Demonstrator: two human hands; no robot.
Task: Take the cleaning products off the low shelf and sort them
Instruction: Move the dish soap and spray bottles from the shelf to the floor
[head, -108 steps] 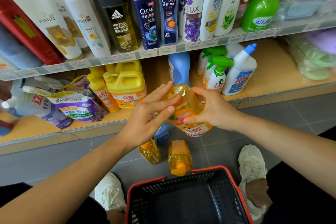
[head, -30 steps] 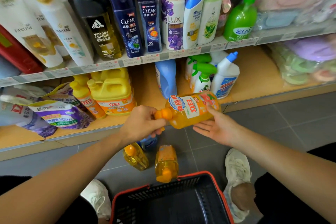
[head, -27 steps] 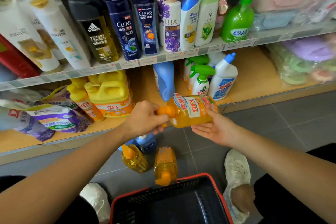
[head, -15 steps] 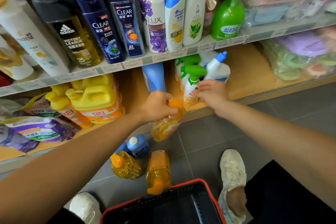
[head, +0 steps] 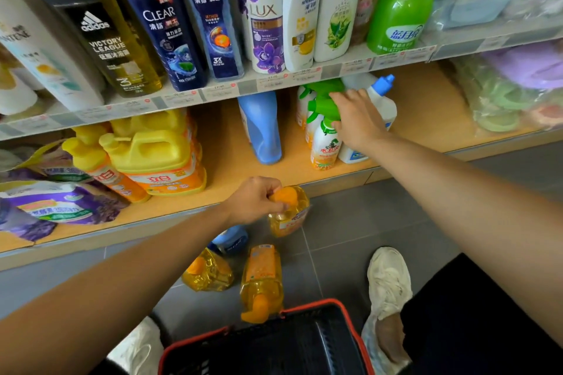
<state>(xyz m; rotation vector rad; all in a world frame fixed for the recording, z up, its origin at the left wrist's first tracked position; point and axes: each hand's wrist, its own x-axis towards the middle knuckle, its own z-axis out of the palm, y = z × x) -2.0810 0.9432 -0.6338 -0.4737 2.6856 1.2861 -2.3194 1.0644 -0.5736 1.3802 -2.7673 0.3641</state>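
Grey tile floor (head: 365,222) under wooden shelf (head: 231,173); left hand (head: 253,199) pinches orange bottle (head: 289,218) by cap, centre frame; right hand (head: 358,122) grips spray bottle (head: 324,146) head, above centre.

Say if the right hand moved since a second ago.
Yes. The right hand left the orange detergent bottle and moved up to grip the spray bottle on the low shelf.

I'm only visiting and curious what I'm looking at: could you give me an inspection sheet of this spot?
Surface: wooden low shelf above a grey tiled floor.
Job's things: orange-capped bottle, held; spray bottle, yellow jugs, purple pouches on the shelf; two yellow bottles and a blue bottle on the floor.
Clutter: nothing seen.
Hands: left hand grips the orange-capped bottle's top; right hand grips the spray bottle's green head.
Cables: nothing seen.
Surroundings: shampoo bottles higher up; red-rimmed basket.
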